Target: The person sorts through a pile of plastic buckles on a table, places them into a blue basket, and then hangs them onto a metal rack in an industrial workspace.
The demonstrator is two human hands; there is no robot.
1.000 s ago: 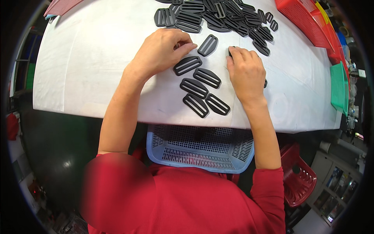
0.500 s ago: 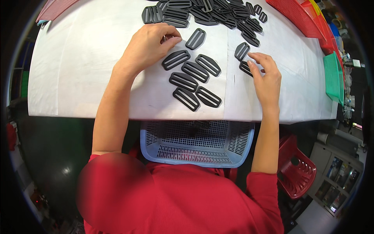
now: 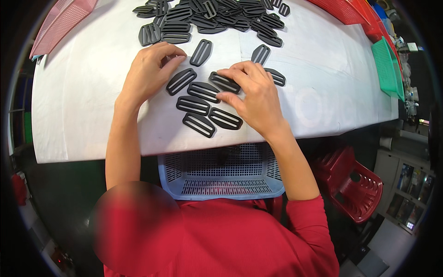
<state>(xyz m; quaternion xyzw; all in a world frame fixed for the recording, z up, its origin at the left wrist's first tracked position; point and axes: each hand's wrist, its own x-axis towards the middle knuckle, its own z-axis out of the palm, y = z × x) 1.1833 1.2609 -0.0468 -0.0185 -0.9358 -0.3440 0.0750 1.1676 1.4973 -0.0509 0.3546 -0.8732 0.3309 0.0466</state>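
Head view, left hand: the left hand (image 3: 150, 74) lies palm-down, fingers loosely curled, gripping nothing; its fingertips touch a black plastic slotted buckle (image 3: 181, 81).
Head view, right hand: the right hand (image 3: 254, 94) is half open and flat, its fingertips pressing on another black slotted buckle (image 3: 224, 82) without closing round it.
Sorted group: five buckles lie close together between the hands; a loose heap of black buckles (image 3: 217, 16) sits at 12 o'clock.
Basket: a blue perforated plastic basket (image 3: 221, 171) hangs at 6 o'clock, under the white table (image 3: 83, 92) edge.
Risk: a sliding fingertip could nudge neighbouring buckles out of line, or push the nearest one off the edge.

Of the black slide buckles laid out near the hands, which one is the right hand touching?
The right hand has its fingertips on the buckle at the upper right of the laid-out group, next to the left hand; the others nearer the table edge lie untouched.
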